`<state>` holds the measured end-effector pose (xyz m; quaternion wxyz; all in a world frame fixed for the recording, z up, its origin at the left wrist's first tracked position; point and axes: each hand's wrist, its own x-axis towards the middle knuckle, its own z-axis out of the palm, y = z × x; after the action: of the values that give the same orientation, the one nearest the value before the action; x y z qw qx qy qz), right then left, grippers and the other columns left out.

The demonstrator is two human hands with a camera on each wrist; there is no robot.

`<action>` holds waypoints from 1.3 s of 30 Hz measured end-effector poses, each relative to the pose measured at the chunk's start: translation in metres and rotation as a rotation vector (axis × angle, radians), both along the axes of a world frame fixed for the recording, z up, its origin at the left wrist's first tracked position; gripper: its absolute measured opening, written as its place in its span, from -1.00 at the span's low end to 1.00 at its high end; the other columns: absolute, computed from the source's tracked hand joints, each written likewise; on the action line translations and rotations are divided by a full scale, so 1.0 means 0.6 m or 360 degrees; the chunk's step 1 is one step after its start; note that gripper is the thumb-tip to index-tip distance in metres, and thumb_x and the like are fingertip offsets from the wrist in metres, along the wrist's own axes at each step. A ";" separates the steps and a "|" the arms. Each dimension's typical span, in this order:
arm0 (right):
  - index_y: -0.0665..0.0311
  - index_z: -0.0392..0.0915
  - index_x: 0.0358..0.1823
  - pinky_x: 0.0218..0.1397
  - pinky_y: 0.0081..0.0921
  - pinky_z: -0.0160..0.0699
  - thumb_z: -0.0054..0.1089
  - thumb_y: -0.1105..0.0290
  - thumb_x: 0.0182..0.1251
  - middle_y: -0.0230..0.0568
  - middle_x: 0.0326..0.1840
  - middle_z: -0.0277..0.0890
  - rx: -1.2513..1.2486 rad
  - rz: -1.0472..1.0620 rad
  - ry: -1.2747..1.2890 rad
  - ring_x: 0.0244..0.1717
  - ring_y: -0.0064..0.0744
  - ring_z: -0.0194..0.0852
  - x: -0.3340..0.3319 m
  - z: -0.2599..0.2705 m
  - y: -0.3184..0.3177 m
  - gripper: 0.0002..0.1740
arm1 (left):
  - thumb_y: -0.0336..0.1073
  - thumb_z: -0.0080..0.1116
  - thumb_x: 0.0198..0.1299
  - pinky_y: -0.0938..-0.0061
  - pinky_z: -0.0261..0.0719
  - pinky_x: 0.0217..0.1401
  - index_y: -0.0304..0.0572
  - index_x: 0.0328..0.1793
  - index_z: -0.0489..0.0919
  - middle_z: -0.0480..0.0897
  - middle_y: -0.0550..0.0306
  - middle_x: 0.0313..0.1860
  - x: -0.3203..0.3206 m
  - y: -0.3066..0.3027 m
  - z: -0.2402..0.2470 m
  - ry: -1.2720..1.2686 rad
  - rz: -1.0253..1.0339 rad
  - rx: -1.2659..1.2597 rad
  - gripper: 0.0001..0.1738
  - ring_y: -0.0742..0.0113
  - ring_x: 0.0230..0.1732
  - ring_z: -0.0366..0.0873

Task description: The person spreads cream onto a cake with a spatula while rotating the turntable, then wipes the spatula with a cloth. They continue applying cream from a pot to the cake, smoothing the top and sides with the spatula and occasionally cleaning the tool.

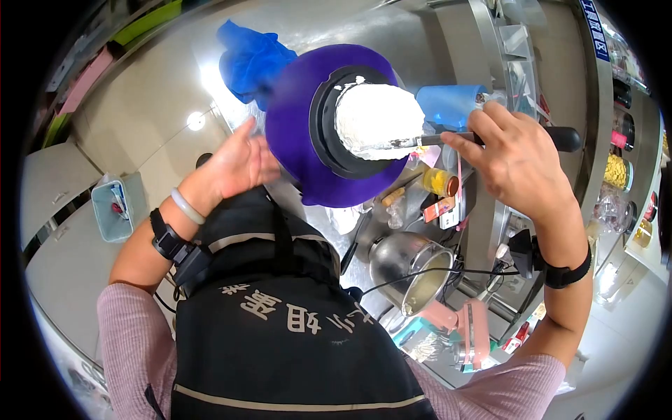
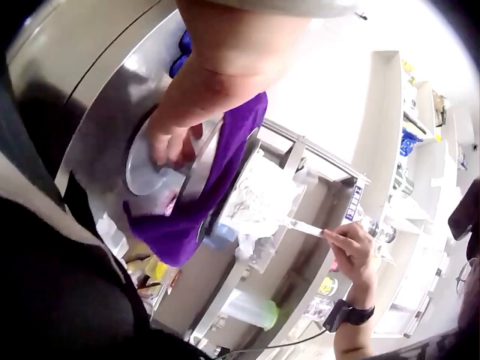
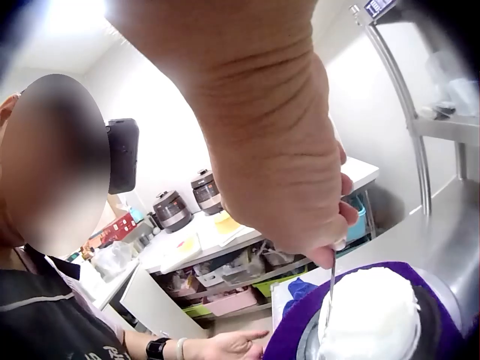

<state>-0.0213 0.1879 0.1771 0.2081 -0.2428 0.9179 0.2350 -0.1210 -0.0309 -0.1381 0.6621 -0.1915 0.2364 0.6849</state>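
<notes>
A mound of white cream (image 1: 381,119) stands on a black round base (image 1: 323,126) with purple cloth (image 1: 290,105) spread under it. My right hand (image 1: 521,157) grips a spatula (image 1: 437,140) by its black handle, and the blade lies against the cream's near side. In the right wrist view the blade touches the left side of the cream (image 3: 371,315). My left hand (image 1: 241,164), fingers loosely bent, is beside the edge of the purple cloth. The left wrist view has my left hand (image 2: 202,90) by the turntable's pale underside (image 2: 150,169); whether the fingertips touch it I cannot tell.
A blue cloth (image 1: 255,63) lies beyond the purple one. Right of the cream are a blue container (image 1: 451,105) and a yellow jar (image 1: 439,182). Nearer my body stand a steel bowl (image 1: 406,269) and a pink mixer (image 1: 472,332). A metal shelf (image 1: 490,42) runs along the right.
</notes>
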 end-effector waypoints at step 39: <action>0.06 0.65 -0.05 -0.35 -0.42 0.44 0.21 0.51 -0.21 -0.35 -0.31 0.38 -0.0051 -0.0058 -0.0019 -0.22 -0.32 0.42 0.023 -0.017 0.018 -0.47 | 0.23 -0.48 0.42 0.24 0.48 0.20 -0.26 0.19 0.43 0.63 -0.08 0.03 -0.010 -0.024 -0.042 -0.0112 -0.0313 0.0409 -0.28 0.14 0.09 0.57</action>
<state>-0.0075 0.1984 0.1669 0.2139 -0.2308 0.9245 0.2150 -0.1271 -0.0451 -0.1634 0.7528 -0.1050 0.1410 0.6344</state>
